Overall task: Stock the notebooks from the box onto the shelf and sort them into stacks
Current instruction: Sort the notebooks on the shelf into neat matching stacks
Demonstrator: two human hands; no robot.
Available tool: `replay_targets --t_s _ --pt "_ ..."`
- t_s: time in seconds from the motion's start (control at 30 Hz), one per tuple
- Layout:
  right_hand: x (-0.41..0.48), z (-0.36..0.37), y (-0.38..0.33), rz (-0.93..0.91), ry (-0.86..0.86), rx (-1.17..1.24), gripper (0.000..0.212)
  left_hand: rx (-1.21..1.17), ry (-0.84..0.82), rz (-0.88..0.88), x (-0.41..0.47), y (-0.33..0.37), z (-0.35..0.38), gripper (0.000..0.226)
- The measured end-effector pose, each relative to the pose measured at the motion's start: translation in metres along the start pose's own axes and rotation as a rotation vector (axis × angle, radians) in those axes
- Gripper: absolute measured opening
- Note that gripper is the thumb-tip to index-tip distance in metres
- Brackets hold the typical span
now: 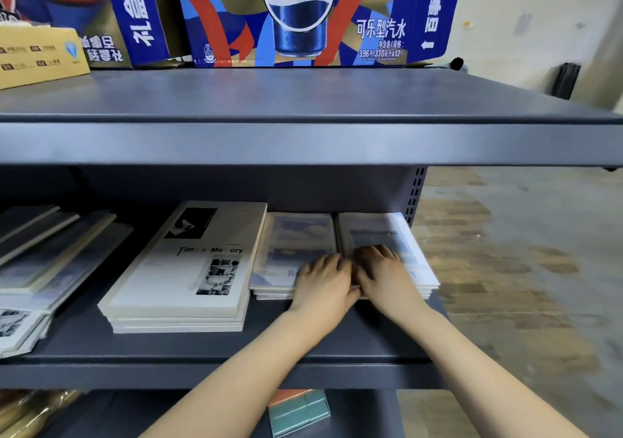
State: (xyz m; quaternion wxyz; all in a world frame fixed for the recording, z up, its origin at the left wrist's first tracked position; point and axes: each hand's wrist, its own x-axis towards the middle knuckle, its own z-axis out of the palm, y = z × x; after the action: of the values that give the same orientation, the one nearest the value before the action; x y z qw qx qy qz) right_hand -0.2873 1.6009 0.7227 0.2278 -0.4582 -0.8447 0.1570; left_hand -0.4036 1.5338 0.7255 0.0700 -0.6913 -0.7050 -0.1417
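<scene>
Grey steel forms the middle shelf [188, 350] on which the notebooks lie in flat stacks. Two pale blue stacks sit side by side at the right end: the left blue stack [286, 245] and the right blue stack [377, 231]. The left hand [325, 280] rests palm-down on the left blue stack, fingers loosely curled at the seam. The right hand [384, 272] lies flat on the right blue stack, fingers spread forward; whether either thumb pinches a cover edge cannot be determined. Both hands touch each other at the gap between the stacks.

Risk: the right blue stack sits close to the shelf's open right end, and its layers appear fanned. Outward pressure may push notebooks off. Inward pressure may shift the left blue stack against the white "Time & Memory" stack [188, 269].
</scene>
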Motion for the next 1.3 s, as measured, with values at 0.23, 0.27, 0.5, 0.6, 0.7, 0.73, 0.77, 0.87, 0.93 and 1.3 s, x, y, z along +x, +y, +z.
replay_targets --t_s 0.23,0.27,0.5,0.6,0.7,0.73,0.77,0.87,0.93,1.3 --pt "-0.009 -0.018 0.035 0.171 0.192 0.009 0.023 0.012 0.054 0.046 0.013 0.030 0.019 0.050" --pt "-0.009 -0.021 0.040 0.202 0.199 0.017 0.019 0.027 0.043 0.046 0.014 0.030 0.020 0.050" --pt "-0.008 -0.026 0.046 0.331 0.095 0.243 0.022 0.097 -0.007 0.050 0.009 0.023 0.022 0.047" --pt "-0.008 -0.024 0.043 0.336 0.100 0.263 0.021 0.123 -0.011 0.059 0.009 0.020 0.020 0.050" --pt "-0.006 -0.024 0.042 0.349 0.087 0.262 0.026 0.175 -0.035 0.046 0.008 0.020 0.019 0.049" --pt "-0.006 -0.024 0.042 0.352 0.085 0.268 0.026 0.191 -0.034 0.051 0.008 0.020 0.021 0.051" --pt "-0.005 -0.025 0.042 0.359 0.083 0.278 0.025 0.194 -0.018 0.062 0.008 0.018 0.024 0.054" --pt "-0.003 -0.028 0.045 0.397 0.065 0.339 0.021 0.191 0.003 0.085 0.006 0.015 0.023 0.061" --pt "-0.002 -0.028 0.048 0.408 0.062 0.384 0.020 0.161 0.013 0.081 0.004 0.013 0.022 0.063" --pt "-0.009 -0.018 0.037 0.225 0.223 0.164 0.035 0.214 -0.131 -0.035 -0.008 -0.025 -0.003 0.061"
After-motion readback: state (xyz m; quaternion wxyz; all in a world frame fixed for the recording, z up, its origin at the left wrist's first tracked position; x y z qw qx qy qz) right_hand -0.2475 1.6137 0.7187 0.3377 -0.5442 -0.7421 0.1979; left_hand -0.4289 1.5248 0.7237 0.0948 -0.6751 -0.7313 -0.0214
